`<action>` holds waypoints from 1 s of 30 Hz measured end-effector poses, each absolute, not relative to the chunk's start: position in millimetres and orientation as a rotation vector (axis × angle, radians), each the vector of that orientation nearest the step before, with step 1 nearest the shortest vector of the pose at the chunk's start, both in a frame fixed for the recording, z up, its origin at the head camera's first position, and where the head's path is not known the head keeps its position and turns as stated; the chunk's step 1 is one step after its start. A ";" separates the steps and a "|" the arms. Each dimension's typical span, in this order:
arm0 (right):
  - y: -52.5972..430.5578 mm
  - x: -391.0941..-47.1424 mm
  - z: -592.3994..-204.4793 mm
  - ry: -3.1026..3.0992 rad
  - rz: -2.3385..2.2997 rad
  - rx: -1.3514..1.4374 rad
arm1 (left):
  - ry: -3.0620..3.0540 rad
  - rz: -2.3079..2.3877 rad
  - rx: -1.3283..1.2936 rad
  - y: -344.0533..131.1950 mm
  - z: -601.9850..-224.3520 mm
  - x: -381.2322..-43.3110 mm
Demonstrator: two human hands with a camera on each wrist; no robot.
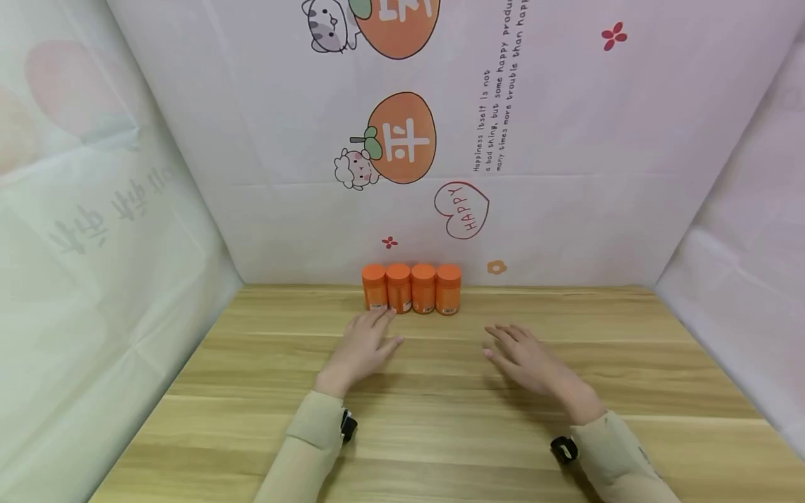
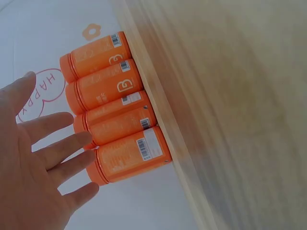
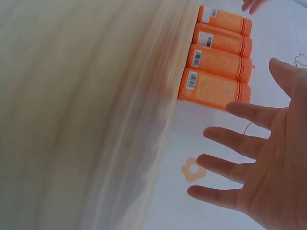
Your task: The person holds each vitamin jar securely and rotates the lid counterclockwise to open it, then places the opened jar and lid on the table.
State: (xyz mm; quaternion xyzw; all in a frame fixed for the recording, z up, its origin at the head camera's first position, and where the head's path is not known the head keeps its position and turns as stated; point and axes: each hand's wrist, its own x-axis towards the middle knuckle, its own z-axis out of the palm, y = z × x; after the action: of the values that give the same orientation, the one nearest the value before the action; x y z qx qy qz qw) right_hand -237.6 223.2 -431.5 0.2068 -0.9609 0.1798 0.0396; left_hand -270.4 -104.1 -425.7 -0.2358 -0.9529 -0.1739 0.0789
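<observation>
Several orange lidded bottles stand upright side by side in a row at the back of the table; the leftmost bottle [image 1: 375, 288] and the rightmost bottle [image 1: 448, 290] mark its ends. My left hand [image 1: 363, 347] is just in front of the left end of the row, fingers spread and holding nothing. In the left wrist view its fingers overlap the lids, and I cannot tell whether they touch. To the right and nearer, my right hand [image 1: 527, 360] hovers over the table with its fingers extended and nothing in it. White barcode labels [image 2: 149, 143] show on the bottles.
The wood-grain table [image 1: 440, 433] runs back to a white printed sheet [image 1: 566, 209] right behind the bottles. White sheets also close off the left side [image 1: 75, 279] and right side [image 1: 742, 279]. Small dark devices sit at both wrists.
</observation>
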 end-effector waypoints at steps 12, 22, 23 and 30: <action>240.8 -237.4 -434.3 -2.950 0.599 0.589 | -2.854 -0.545 -0.671 -109.6 -427.9 -284.8; 252.9 -236.2 -433.3 -2.956 0.583 0.560 | -2.870 -0.603 -0.622 -113.5 -426.1 -293.3; 254.1 -235.3 -433.3 -2.959 0.583 0.551 | -2.875 -0.612 -0.615 -114.2 -426.0 -294.1; 262.2 -231.3 -434.0 -2.961 0.596 0.525 | -2.877 -0.659 -0.579 -119.2 -427.6 -301.5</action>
State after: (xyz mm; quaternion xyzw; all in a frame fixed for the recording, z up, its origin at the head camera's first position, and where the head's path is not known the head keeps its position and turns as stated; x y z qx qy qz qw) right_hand -231.3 262.2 -434.0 0.1711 -0.9652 0.1942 0.0378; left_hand -301.5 -119.2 -427.6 -0.1921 -0.9544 -0.2185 0.0668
